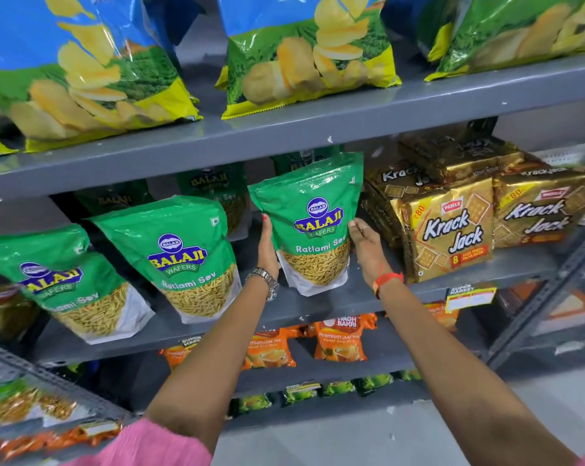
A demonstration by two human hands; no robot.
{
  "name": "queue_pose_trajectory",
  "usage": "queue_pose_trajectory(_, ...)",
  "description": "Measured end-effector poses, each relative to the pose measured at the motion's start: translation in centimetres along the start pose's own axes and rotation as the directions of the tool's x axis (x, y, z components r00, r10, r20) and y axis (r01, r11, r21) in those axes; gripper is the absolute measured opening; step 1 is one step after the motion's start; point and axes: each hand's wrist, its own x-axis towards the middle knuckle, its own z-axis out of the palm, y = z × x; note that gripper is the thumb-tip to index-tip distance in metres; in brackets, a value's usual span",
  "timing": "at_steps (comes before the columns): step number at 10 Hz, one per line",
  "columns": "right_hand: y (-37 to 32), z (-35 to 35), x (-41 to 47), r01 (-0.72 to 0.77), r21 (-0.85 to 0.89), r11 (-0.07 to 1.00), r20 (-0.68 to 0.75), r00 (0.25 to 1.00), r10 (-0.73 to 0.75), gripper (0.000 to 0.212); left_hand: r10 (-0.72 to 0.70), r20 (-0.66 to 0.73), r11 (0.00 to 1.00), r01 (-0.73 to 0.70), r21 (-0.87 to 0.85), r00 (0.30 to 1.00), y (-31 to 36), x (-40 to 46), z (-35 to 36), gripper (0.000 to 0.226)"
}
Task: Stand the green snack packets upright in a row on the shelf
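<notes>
Three green snack packets stand upright along the front of the grey middle shelf (318, 306). The rightmost packet (313, 216) is held between both hands: my left hand (267, 247) presses its left edge and my right hand (365, 243) presses its right edge. The middle packet (180, 253) and the left packet (59, 280) stand free beside it. More green packets (217, 183) stand behind them in shadow, partly hidden.
Gold cracker packs (449, 227) are stacked right of the held packet, close to my right hand. Large blue-and-green chip bags (304, 52) fill the shelf above. Orange tea packets (339, 338) lie on the shelf below, and a yellow price tag (469, 295) hangs on the shelf edge.
</notes>
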Motion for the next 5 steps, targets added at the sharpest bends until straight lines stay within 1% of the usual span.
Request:
queue_pose_trajectory(1,-0.2,0.2,-1.5,0.006,-0.008,1.000,-0.063,0.998,-0.006,0.030,-0.067,0.019,0.979,0.062,0.192,0.998,0.1,-1.0,-0.2,0.078)
queue_pose_trajectory(2,0.1,0.1,-2.0,0.020,-0.012,1.000,-0.089,0.996,-0.021,0.033,-0.083,0.133,0.986,0.063,0.152,0.988,-0.3,-1.5,-0.2,0.070)
queue_pose_trajectory(3,-0.8,0.6,-3.0,0.015,-0.066,0.998,-0.122,0.992,-0.023,0.034,-0.043,0.053,0.972,0.030,0.232,0.998,0.2,-2.8,0.2,0.067)
queue_pose_trajectory(4,-1.0,0.7,-3.2,0.020,-0.111,0.994,-0.187,0.982,-0.040,0.037,0.065,0.001,0.967,-0.063,0.248,0.998,0.0,-3.6,0.0,0.085)
queue_pose_trajectory(5,-1.5,0.8,-4.6,0.067,-0.221,0.973,-0.206,0.972,-0.114,0.044,0.228,-0.076,0.878,-0.171,0.447,0.971,0.1,-5.0,-0.7,0.067)
